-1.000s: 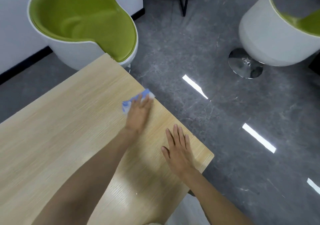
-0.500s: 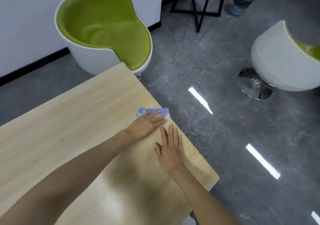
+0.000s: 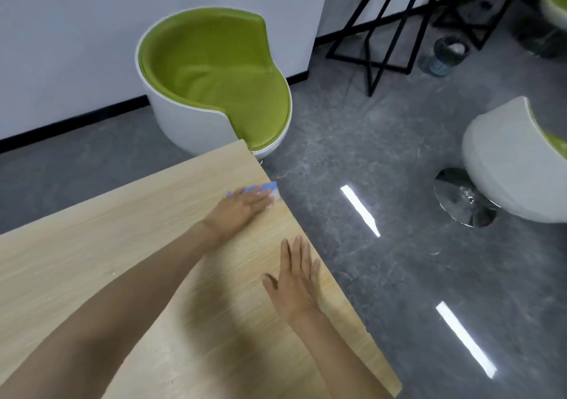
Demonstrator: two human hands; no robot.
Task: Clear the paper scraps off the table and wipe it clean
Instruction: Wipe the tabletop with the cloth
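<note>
A light wooden table [image 3: 101, 245] fills the lower left of the head view. My left hand [image 3: 241, 210] lies flat on a blue and white cloth [image 3: 266, 188], pressing it to the tabletop right at the table's right edge. Only the far rim of the cloth shows past my fingers. My right hand [image 3: 296, 282] rests palm down on the wood nearer to me, fingers apart, holding nothing. I see no paper scraps on the visible tabletop, only a few tiny specks.
A white tub chair with a green seat [image 3: 214, 82] stands against the table's far corner. A second white chair [image 3: 509, 165] on a chrome base is at the right. Black metal legs [image 3: 383, 27] and a small bin [image 3: 445, 56] stand on the grey floor behind.
My left hand has slid the cloth along the table's right edge toward the far corner. My right hand has stayed flat on the wood. The camera has tilted up, showing more floor.
</note>
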